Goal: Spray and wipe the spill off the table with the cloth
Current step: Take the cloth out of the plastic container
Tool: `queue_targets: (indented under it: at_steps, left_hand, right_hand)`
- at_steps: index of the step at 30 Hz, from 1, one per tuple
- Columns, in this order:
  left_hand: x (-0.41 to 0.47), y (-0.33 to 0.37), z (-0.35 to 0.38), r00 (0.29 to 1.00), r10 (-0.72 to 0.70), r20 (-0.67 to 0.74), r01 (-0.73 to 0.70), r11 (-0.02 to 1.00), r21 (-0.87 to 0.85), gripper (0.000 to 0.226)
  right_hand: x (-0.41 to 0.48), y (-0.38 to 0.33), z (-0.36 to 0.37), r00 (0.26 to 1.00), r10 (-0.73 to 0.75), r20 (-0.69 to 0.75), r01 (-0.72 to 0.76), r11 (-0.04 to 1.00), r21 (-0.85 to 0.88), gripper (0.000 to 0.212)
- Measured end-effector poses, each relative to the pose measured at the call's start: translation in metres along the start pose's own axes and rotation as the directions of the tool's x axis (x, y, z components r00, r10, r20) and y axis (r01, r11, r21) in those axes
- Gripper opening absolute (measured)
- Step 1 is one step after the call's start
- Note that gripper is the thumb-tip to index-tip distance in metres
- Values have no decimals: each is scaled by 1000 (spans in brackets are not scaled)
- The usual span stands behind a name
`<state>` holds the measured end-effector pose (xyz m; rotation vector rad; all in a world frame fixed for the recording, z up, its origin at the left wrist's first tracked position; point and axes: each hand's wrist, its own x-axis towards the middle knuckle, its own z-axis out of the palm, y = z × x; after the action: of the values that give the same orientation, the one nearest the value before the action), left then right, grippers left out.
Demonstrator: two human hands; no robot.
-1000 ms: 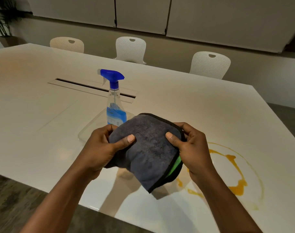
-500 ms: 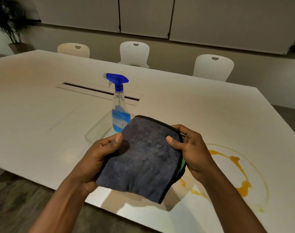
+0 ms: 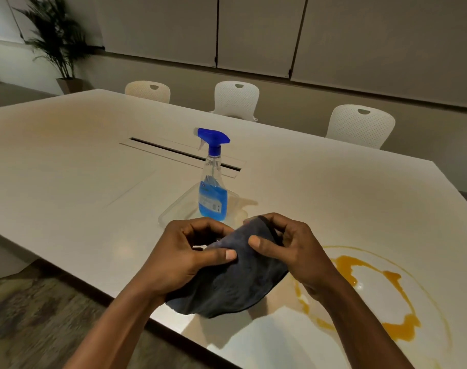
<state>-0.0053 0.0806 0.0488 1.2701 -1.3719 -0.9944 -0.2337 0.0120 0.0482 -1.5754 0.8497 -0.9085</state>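
Table [image 3: 320, 187]: a large white top was seen filling most of the view, with a long dark slot set into it near the middle.
Chairs [image 3: 236, 98]: three white perforated chairs were noted along the far edge, pushed in.
Plant [image 3: 57, 35]: a potted palm was observed in the far left corner of the room.
Spill [image 3: 373, 294]: an orange liquid ring was recorded on the near right part of the table, thick in patches and ringed by a thin outer line; it lay just right of the hands.
Cloth [image 3: 235, 286]: a dark grey cloth was held up over the near table edge between both hands, bunched at the top and sagging in a rounded fold below; a black edge trim was seen near the right hand.
Tray [image 3: 179, 209]: a clear shallow tray was noted just beyond the hands.
Spray bottle [image 3: 213, 182]: a clear bottle with blue liquid and a blue trigger head was seen standing upright in the tray, untouched.
Left hand [image 3: 184, 254]: closed on the cloth's left side, thumb pressed on top, fingers curled behind.
Right hand [image 3: 293, 251]: closed on the cloth's upper right, thumb on the front, fingers wrapped over the trimmed edge.
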Motion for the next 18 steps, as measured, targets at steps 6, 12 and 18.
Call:
queue_targets:
  at_steps: [6,12,18]
  left_hand:
    - [1,4,-3,989,146,-28,-149,972,-181,32]
    - [15,-5,6,969,247,6,-214,852,-479,52]
    - [19,-14,40,989,66,-130,-137,724,-676,86]
  right_hand:
    - [1,-4,3,995,-72,-74,79,992,99,26]
    - [7,-3,14,995,72,-69,-39,918,395,36]
    - [11,9,36,964,267,5,-233,830,507,35]
